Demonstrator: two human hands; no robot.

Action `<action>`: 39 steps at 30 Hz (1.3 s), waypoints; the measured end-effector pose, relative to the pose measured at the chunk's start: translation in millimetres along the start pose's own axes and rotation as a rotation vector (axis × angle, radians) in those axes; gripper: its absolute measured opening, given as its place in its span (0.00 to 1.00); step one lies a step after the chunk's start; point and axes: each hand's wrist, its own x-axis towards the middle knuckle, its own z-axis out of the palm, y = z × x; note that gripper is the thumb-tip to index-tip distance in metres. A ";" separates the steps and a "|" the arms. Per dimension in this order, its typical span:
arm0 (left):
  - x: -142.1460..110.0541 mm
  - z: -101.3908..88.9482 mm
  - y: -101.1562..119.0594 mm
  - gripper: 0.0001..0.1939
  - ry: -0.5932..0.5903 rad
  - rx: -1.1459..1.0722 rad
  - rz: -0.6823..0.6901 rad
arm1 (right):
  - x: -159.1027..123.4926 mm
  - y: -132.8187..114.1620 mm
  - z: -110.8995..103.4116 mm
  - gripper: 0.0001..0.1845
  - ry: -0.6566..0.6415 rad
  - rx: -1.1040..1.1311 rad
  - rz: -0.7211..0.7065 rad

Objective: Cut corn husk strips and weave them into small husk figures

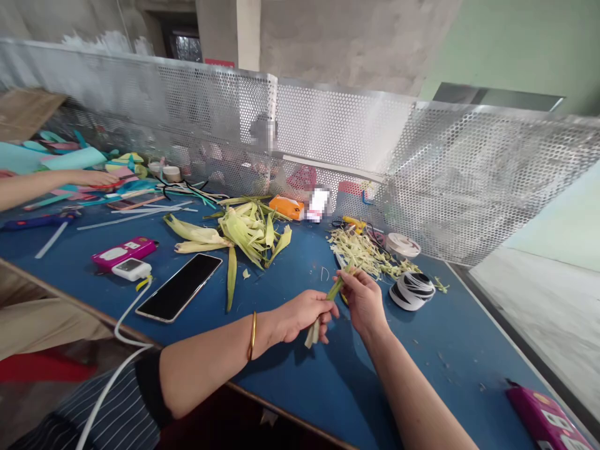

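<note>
My left hand (pixel 304 314) is closed round the lower part of a narrow green-yellow corn husk strip (pixel 322 312), just above the blue table (pixel 290 387). A gold bangle sits on that wrist. My right hand (pixel 362 299) pinches the strip's upper end between thumb and fingers. Both hands are close together over the table's middle. A pile of whole corn husks (pixel 244 232) lies behind my left hand. A heap of thin shredded husk (pixel 368 255) lies just beyond my right hand.
A black phone (pixel 180 286), a pink power bank (pixel 124 251) and a white charger (pixel 132 269) with cable lie at left. Black-and-white tape rolls (pixel 412 290) sit right of my hands. Another person's arm (pixel 51 182) reaches in at far left. A perforated metal screen (pixel 422 162) backs the table.
</note>
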 end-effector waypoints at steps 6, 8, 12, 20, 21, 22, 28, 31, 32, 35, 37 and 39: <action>1.3 -16.2 -6.1 0.10 0.038 0.276 0.084 | 8.8 4.3 -14.8 0.18 0.079 -0.309 -0.115; 2.7 -25.3 -8.3 0.11 0.023 0.409 0.075 | 14.2 9.7 -23.3 0.20 0.122 -0.480 -0.157; -2.7 -43.2 -6.5 0.11 0.068 0.774 0.128 | 23.1 17.9 -36.7 0.21 0.114 -0.799 -0.192; -30.8 -89.7 32.8 0.10 0.496 1.168 0.274 | 20.8 13.9 -38.8 0.20 0.043 -1.472 -0.315; -31.0 -101.1 39.3 0.10 0.616 1.186 0.304 | 19.7 14.7 -37.8 0.21 0.028 -1.537 -0.313; -30.5 -113.2 45.4 0.11 0.741 1.213 0.304 | 18.5 15.8 -36.9 0.22 0.022 -1.593 -0.313; -23.1 -168.2 69.4 0.17 1.073 1.430 0.216 | 14.1 21.4 -35.8 0.22 0.019 -1.755 -0.555; -13.0 -171.5 74.4 0.16 1.045 1.437 0.213 | 14.1 21.8 -36.3 0.21 0.021 -1.826 -0.675; -7.8 -170.1 75.6 0.15 1.031 1.439 0.213 | 14.2 21.9 -36.2 0.21 0.014 -1.829 -0.701; 12.1 -164.0 78.0 0.13 1.003 1.439 0.199 | 13.9 22.6 -34.9 0.21 -0.011 -1.800 -0.746; 26.0 -160.9 78.2 0.16 1.004 1.435 0.180 | 13.7 23.0 -34.1 0.20 -0.022 -1.781 -0.750; 37.6 -159.2 76.8 0.20 1.018 1.432 0.166 | 13.5 23.6 -33.8 0.19 -0.033 -1.766 -0.742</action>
